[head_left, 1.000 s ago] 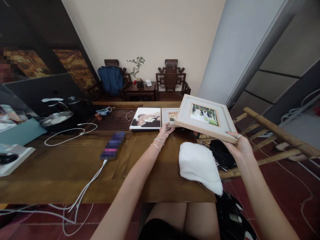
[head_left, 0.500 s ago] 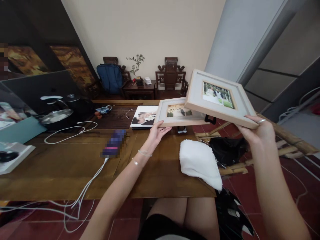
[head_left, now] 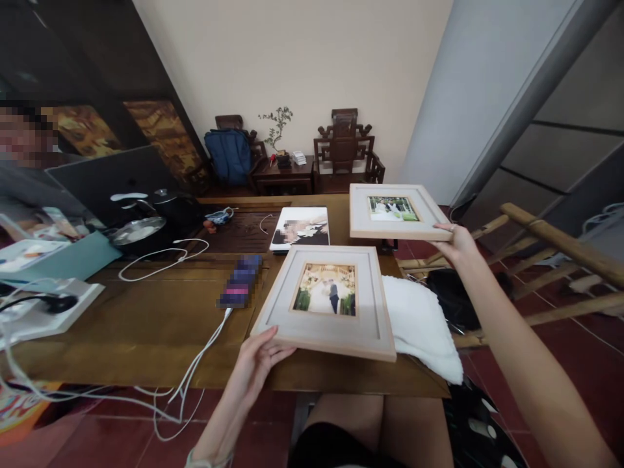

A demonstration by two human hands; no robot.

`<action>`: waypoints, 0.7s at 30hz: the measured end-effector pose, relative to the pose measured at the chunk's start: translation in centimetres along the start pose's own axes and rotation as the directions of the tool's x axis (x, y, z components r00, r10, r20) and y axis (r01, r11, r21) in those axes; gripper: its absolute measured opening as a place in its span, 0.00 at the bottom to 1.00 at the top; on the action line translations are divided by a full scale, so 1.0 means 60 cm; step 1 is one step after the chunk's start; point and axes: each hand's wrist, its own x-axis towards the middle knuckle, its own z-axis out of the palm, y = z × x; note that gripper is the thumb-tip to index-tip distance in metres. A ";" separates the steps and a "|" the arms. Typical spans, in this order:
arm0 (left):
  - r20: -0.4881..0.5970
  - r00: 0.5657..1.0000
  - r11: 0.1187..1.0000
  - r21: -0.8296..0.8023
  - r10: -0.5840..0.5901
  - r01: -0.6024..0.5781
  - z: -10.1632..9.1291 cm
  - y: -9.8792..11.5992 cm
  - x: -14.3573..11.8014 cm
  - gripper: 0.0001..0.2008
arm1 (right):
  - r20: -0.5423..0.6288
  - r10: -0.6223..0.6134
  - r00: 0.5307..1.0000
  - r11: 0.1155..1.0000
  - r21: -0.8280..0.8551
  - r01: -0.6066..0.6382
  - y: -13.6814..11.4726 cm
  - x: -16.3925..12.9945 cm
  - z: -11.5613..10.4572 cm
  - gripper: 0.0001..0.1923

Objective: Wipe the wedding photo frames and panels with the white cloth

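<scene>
My left hand (head_left: 260, 357) grips the lower left corner of a pale wooden picture frame (head_left: 273, 304), thumb on top and fingers beneath. The frame is tilted above the front part of the table and holds a wedding photo. Farther off, my right hand (head_left: 453, 242) is closed on the near right corner of a second picture frame (head_left: 361, 224), which shows a photo of people on green grass. That one is at the table's far right edge; whether it touches the table I cannot tell. A white cloth (head_left: 424, 322) lies partly hidden behind the nearer frame.
A photo album or book (head_left: 299, 227) lies beyond the left frame. A phone (head_left: 240, 283) with a white cable rests on the wooden table (head_left: 160, 325). At left are a kettle (head_left: 168, 205), a glass-lidded pot (head_left: 139, 231) and a teal box (head_left: 92, 253). A bamboo chair (head_left: 536, 231) stands right; a person sits far left.
The two frames, overlapping before, are now apart. My left hand has brought its frame nearer and lower, while my right hand has lowered the other toward the table's far right.
</scene>
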 end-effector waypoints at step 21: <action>-0.100 0.994 0.998 -0.061 -0.036 0.030 -0.037 -0.044 0.012 0.03 | 0.036 0.235 0.971 0.938 -0.270 -0.217 0.186 0.090 0.019 0.11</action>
